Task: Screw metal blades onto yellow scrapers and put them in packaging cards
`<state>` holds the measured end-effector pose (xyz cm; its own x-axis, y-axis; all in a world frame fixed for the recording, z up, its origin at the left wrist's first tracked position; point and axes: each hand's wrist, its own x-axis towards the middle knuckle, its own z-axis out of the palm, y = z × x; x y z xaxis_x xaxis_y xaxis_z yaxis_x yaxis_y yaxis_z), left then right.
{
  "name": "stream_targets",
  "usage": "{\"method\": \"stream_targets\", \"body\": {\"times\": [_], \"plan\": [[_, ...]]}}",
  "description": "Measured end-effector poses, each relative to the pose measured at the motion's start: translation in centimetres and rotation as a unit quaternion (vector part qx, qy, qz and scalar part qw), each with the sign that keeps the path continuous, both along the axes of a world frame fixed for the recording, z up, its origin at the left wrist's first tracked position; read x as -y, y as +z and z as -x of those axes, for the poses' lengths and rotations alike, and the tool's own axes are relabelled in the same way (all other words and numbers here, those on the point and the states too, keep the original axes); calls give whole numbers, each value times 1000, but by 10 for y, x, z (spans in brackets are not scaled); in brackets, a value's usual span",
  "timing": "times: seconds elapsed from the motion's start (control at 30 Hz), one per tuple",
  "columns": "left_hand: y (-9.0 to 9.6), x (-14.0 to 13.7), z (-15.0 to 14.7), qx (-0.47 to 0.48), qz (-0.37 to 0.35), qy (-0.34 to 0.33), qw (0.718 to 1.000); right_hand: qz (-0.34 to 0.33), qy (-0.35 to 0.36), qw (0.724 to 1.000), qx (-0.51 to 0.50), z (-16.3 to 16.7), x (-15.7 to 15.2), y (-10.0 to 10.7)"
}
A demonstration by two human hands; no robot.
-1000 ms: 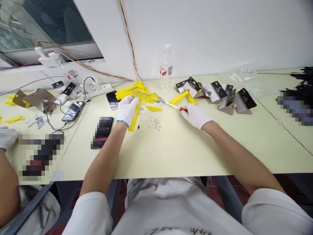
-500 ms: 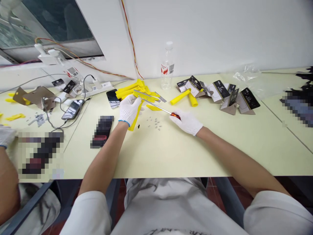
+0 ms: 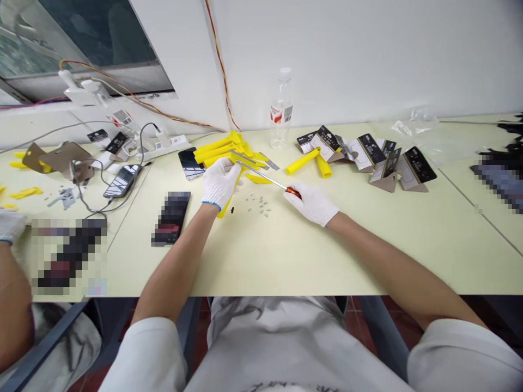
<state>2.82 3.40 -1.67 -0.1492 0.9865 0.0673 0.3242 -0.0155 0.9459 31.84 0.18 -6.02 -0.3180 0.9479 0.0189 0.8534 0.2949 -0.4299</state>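
Observation:
My left hand (image 3: 221, 182), in a white knit glove, is closed around a yellow scraper (image 3: 232, 197) with a grey blade at its head. My gloved right hand (image 3: 312, 204) grips the red-orange handle of a screwdriver (image 3: 267, 178). The long shaft points left, its tip at the scraper's head; whether it sits in a screw is too small to tell. Several small metal screws (image 3: 261, 206) lie loose below the shaft. Behind my left hand is a pile of yellow handles (image 3: 214, 149), with loose metal blades (image 3: 269, 161) beside it.
A clear bottle (image 3: 281, 109) stands by the wall. Two yellow tubes (image 3: 302, 161) and folded cards (image 3: 365, 152) lie to the right. Phones (image 3: 174, 218), cables and a power strip (image 3: 171, 146) are on the left. A co-worker's gloved hand (image 3: 11, 224) is at the left edge.
The scraper's head has turned slightly in my left hand, so its grey blade shows more. The screwdriver has hardly moved, its tip staying at the head.

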Motion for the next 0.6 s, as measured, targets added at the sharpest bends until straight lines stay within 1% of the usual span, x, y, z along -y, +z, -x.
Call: {"method": "stream_targets", "body": {"times": [0.1,0.2,0.3,0.37,0.47,0.6], "plan": [[1,0,0,-2,6,4,1000,0,1,1000,1,1,1,0],[1,1,0,-19,-8,3,1000,-4,-4,1000,15,3,4,4],[2,4,1,-59,-46,10,997,-22,-10,999,33,5,10,11],[3,5,1,-96,-78,12,992,-35,-15,999,27,4,13,16],[4,5,2,-154,-115,14,981,-33,-24,998,-37,1,16,23],[3,4,3,-229,-133,32,964,34,-36,986,-159,-4,13,27]]}}
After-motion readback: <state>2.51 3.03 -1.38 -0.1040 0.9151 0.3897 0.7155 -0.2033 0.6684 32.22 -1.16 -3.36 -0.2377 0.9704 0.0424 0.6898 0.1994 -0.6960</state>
